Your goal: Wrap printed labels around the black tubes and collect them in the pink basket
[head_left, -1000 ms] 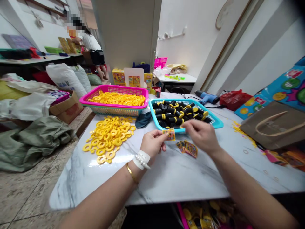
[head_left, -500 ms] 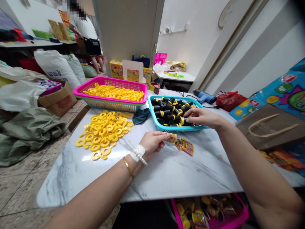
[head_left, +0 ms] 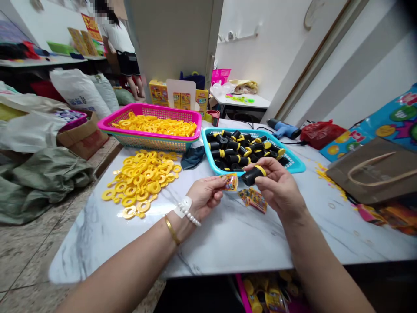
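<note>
My left hand (head_left: 206, 194) pinches a small printed wrapper (head_left: 232, 181), yellow and orange, above the marble-patterned table (head_left: 228, 243). In my right hand (head_left: 279, 184) is a black plastic cylinder with a yellow band (head_left: 253, 175), tilted and close to the wrapper but apart from it. Behind both hands stands a blue basket (head_left: 208, 154) full of similar black and yellow cylinders (head_left: 233, 150). More flat printed wrappers (head_left: 256, 201) lie on the table just below the hands.
Yellow ring-shaped pieces (head_left: 140, 178) are heaped on the left, before a pink basket (head_left: 107, 125) of more. A blue heat gun (head_left: 284, 128) and red bag (head_left: 321, 135) lie at the back right. A paper bag (head_left: 374, 174) stands right. Another person (head_left: 122, 41) stands far left.
My right hand has come out of the blue basket with a black and yellow cylinder and moved toward me. My left hand still holds the wrapper, now turned more upright.
</note>
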`<state>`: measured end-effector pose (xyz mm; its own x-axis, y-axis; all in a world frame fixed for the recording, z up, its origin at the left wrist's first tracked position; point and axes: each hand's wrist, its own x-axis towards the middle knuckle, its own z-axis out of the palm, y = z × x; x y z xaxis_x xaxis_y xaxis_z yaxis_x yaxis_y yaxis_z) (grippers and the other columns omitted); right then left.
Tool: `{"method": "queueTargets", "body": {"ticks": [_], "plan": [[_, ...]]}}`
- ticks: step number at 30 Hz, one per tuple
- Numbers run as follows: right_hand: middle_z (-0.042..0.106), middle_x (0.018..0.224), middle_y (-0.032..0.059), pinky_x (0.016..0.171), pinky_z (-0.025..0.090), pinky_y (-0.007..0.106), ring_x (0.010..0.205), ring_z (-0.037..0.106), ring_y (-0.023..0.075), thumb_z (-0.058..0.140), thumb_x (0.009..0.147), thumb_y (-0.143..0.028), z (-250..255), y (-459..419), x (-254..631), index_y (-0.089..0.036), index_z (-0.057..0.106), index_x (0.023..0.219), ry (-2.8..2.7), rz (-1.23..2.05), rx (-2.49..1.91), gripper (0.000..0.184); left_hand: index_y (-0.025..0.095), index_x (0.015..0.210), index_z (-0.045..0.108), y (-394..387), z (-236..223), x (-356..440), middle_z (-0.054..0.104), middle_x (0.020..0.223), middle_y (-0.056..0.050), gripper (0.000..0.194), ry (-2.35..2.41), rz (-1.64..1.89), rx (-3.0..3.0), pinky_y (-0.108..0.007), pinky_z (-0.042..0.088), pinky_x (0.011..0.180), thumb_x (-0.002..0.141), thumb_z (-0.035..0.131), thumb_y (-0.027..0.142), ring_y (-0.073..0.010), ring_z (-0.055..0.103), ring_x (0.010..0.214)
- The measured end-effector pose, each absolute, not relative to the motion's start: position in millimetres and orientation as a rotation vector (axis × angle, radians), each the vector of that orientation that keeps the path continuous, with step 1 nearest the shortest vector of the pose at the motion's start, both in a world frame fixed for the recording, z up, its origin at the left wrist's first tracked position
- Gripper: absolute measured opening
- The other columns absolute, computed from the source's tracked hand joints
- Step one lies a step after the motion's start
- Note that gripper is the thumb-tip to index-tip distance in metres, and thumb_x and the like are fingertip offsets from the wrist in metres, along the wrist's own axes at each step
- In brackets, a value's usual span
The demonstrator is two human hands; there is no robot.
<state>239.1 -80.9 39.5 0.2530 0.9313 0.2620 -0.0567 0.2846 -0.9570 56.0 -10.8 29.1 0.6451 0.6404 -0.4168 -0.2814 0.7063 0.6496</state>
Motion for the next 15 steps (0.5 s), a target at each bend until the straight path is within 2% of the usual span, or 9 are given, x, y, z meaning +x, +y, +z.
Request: {"method": "queueTargets", "body": {"ticks": [6,15], "plan": [[0.077,0.097,0.0028,0.086,0.059,0.034,0.092,0.073,0.0196,0.087,0.069,-0.030,23.0,-82.2,229.1,-0.025,0.058,0.095,-1.043,0.834,-1.036,0.039,0.006,0.085,0.066,-12.6,28.7,57.0,0.059,0.067,0.000,0.009,0.641,0.574,0.489,-0.009,0.015,0.029,0.091,0.059,0.007,0.0023,0.036,0.035],[0.075,0.103,0.0048,0.086,0.061,0.037,0.092,0.074,0.0204,0.084,0.073,-0.024,16.6,-89.1,218.4,-0.024,0.058,0.099,-1.191,0.382,-1.231,0.037,0.008,0.079,0.060,-10.2,26.6,56.9,0.064,0.071,-0.002,0.018,0.569,0.606,0.421,-0.011,0.017,0.027,0.095,0.052,0.010,0.0012,0.034,0.033]]}}
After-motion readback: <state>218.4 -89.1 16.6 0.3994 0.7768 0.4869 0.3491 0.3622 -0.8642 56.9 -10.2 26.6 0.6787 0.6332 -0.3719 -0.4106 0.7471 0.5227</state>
